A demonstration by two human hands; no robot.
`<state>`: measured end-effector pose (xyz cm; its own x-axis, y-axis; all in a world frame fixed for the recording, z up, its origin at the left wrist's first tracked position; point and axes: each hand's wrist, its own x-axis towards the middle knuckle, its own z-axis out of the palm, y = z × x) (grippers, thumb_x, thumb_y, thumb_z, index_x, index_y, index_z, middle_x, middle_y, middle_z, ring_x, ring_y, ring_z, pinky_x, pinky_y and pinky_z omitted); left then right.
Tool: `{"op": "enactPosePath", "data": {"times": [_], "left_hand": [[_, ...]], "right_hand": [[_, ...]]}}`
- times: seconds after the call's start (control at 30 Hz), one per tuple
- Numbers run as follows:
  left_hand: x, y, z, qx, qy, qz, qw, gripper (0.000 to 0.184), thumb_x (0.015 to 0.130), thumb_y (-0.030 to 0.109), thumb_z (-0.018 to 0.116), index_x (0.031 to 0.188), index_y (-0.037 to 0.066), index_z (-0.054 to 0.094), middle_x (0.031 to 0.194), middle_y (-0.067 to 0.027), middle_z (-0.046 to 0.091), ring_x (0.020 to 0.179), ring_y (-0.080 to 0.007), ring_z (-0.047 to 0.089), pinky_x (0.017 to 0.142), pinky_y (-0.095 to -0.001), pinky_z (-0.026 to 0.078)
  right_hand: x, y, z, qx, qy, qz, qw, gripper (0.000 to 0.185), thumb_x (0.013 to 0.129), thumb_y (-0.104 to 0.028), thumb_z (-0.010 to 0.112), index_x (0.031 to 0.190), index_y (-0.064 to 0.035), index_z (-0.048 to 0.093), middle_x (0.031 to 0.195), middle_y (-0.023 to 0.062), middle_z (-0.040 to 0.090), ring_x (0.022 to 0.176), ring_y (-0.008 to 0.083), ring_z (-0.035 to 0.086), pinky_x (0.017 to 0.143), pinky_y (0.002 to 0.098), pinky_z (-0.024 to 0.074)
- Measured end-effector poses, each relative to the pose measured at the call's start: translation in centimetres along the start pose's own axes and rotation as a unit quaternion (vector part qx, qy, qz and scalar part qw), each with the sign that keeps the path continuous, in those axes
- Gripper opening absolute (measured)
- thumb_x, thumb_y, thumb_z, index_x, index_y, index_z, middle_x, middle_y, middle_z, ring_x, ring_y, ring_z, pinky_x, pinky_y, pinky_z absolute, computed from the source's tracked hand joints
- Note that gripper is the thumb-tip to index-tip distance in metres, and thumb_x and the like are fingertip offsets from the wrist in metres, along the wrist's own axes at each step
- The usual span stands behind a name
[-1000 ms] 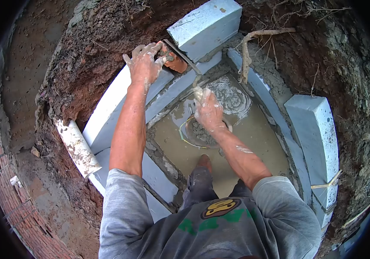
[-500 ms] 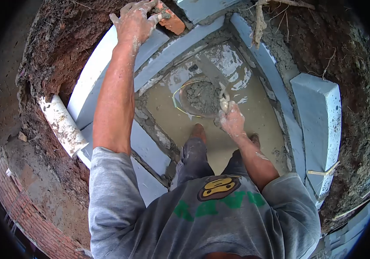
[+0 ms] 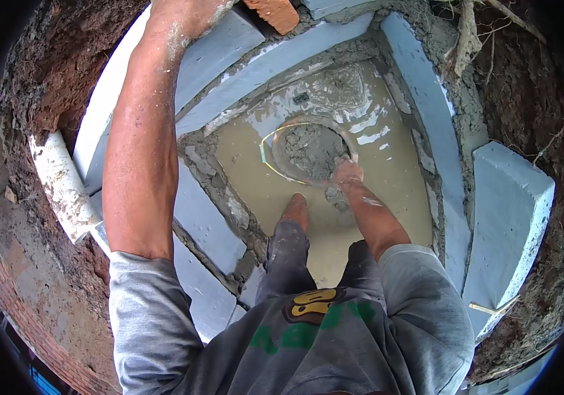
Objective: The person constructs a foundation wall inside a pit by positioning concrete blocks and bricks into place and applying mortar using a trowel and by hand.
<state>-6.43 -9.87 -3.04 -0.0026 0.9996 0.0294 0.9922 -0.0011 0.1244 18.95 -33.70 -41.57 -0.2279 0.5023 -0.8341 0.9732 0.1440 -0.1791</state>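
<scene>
My left hand (image 3: 186,16) reaches to the top edge, over a grey-blue block (image 3: 219,56) and left of an orange brick (image 3: 276,13). Its fingers are cut off by the frame, so I cannot tell whether they touch anything. At the lower right rim of a round bucket (image 3: 282,172) of grey mortar (image 3: 311,148), my right hand (image 3: 348,172) is closed around the trowel's handle. The trowel itself is mostly hidden by the hand and mortar. The bucket stands in muddy water (image 3: 249,155), with a thin yellowish band around its left side.
Grey-blue block walls (image 3: 420,99) joined with mortar surround the pit. A loose-looking block (image 3: 509,217) stands at the right. A dirty white pipe (image 3: 64,187) sticks out of the soil at the left. Roots (image 3: 469,43) hang at the upper right. My feet (image 3: 297,207) are in the water.
My right hand has lowered to the bucket's rim, and the trowel blade seen before is now out of sight. The left hand has shifted up and left, partly out of frame. The view has tilted.
</scene>
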Motion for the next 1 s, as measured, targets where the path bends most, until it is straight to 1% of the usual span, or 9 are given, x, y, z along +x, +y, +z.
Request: {"op": "enactPosePath", "data": {"times": [0.13, 0.33, 0.43, 0.5, 0.6, 0.8, 0.83, 0.87, 1.0], "left_hand": [[-0.3, 0.3, 0.1, -0.011, -0.008, 0.004, 1.000, 0.044, 0.081, 0.032, 0.065, 0.119, 0.011, 0.062, 0.126, -0.0127, 0.056, 0.123, -0.0324, 0.042, 0.105, -0.0498, 0.024], [-0.9, 0.3, 0.5, -0.005, 0.048, 0.038, 0.998, 0.044, 0.081, 0.032, 0.065, 0.117, 0.007, 0.063, 0.123, -0.0152, 0.058, 0.122, -0.0327, 0.044, 0.104, -0.0461, 0.028], [-1.0, 0.3, 0.5, 0.011, 0.042, 0.035, 0.998, 0.043, 0.081, 0.032, 0.065, 0.116, 0.007, 0.063, 0.122, -0.0153, 0.058, 0.121, -0.0328, 0.045, 0.104, -0.0454, 0.028], [0.1, -0.9, 0.5, -0.011, -0.001, 0.031, 0.999, 0.044, 0.081, 0.033, 0.065, 0.117, 0.008, 0.063, 0.123, -0.0155, 0.058, 0.121, -0.0336, 0.044, 0.104, -0.0449, 0.028], [-0.6, 0.0, 0.5, 0.011, 0.030, 0.032, 0.999, 0.045, 0.082, 0.034, 0.064, 0.121, 0.011, 0.061, 0.126, -0.0138, 0.056, 0.122, -0.0329, 0.044, 0.104, -0.0512, 0.026], [-0.1, -0.6, 0.2, 0.007, 0.025, 0.013, 1.000, 0.040, 0.080, 0.033, 0.065, 0.115, 0.016, 0.063, 0.121, -0.0092, 0.058, 0.119, -0.0296, 0.045, 0.103, -0.0581, 0.023], [0.0, -0.9, 0.7, 0.008, 0.042, 0.019, 0.999, 0.038, 0.079, 0.033, 0.065, 0.113, 0.017, 0.065, 0.118, -0.0084, 0.060, 0.118, -0.0294, 0.046, 0.103, -0.0589, 0.023], [1.6, -4.5, 3.8, 0.121, -0.033, -0.016, 0.992, 0.047, 0.083, 0.045, 0.062, 0.127, 0.032, 0.055, 0.134, 0.0011, 0.051, 0.130, -0.0266, 0.038, 0.106, -0.0653, 0.013], [0.5, -2.6, 2.5, 0.061, 0.028, 0.004, 0.998, 0.048, 0.082, 0.040, 0.064, 0.128, 0.028, 0.054, 0.132, 0.0017, 0.052, 0.130, -0.0252, 0.037, 0.106, -0.0653, 0.015]], "right_hand": [[2.6, -2.3, -1.7, -0.064, -0.094, -0.075, 0.991, 0.033, 0.083, -0.021, 0.053, 0.113, -0.0082, 0.060, 0.118, 0.0156, 0.058, 0.105, 0.0291, 0.062, 0.086, 0.0387, 0.0507], [4.8, -0.3, 3.1, -0.078, -0.054, -0.155, 0.983, 0.030, 0.080, -0.021, 0.056, 0.105, -0.0081, 0.066, 0.111, 0.0165, 0.062, 0.102, 0.0297, 0.062, 0.087, 0.0390, 0.0505], [5.6, -1.9, 2.1, 0.078, -0.083, -0.019, 0.993, 0.038, 0.079, -0.024, 0.059, 0.115, -0.0121, 0.061, 0.118, 0.0147, 0.060, 0.112, 0.0286, 0.057, 0.093, 0.0377, 0.0474], [8.4, 1.2, 6.7, -0.097, -0.063, -0.204, 0.972, 0.043, 0.078, -0.030, 0.059, 0.117, -0.0126, 0.059, 0.117, 0.0151, 0.059, 0.114, 0.0283, 0.055, 0.093, 0.0382, 0.0462], [6.9, 3.9, 9.8, -0.062, -0.021, -0.226, 0.972, 0.049, 0.074, -0.035, 0.062, 0.115, -0.0078, 0.058, 0.114, 0.0168, 0.059, 0.111, 0.0302, 0.055, 0.091, 0.0387, 0.0467], [-5.8, 4.8, 0.4, 0.275, -0.047, -0.059, 0.958, 0.047, 0.072, -0.034, 0.071, 0.104, -0.0017, 0.059, 0.094, 0.0204, 0.063, 0.092, 0.0365, 0.060, 0.080, 0.0417, 0.0469], [-8.5, 4.8, -1.2, 0.277, -0.028, -0.062, 0.958, 0.046, 0.073, -0.034, 0.070, 0.103, -0.0015, 0.059, 0.093, 0.0207, 0.063, 0.091, 0.0364, 0.060, 0.079, 0.0418, 0.0468], [-11.4, 4.1, -4.0, 0.279, 0.001, -0.068, 0.958, 0.045, 0.074, -0.034, 0.070, 0.102, -0.0013, 0.058, 0.092, 0.0211, 0.063, 0.090, 0.0363, 0.060, 0.078, 0.0419, 0.0467], [-21.6, 2.3, -13.4, 0.314, 0.090, -0.076, 0.942, 0.042, 0.078, -0.032, 0.066, 0.105, -0.0016, 0.054, 0.090, 0.0220, 0.061, 0.086, 0.0381, 0.060, 0.077, 0.0432, 0.0469]]}}
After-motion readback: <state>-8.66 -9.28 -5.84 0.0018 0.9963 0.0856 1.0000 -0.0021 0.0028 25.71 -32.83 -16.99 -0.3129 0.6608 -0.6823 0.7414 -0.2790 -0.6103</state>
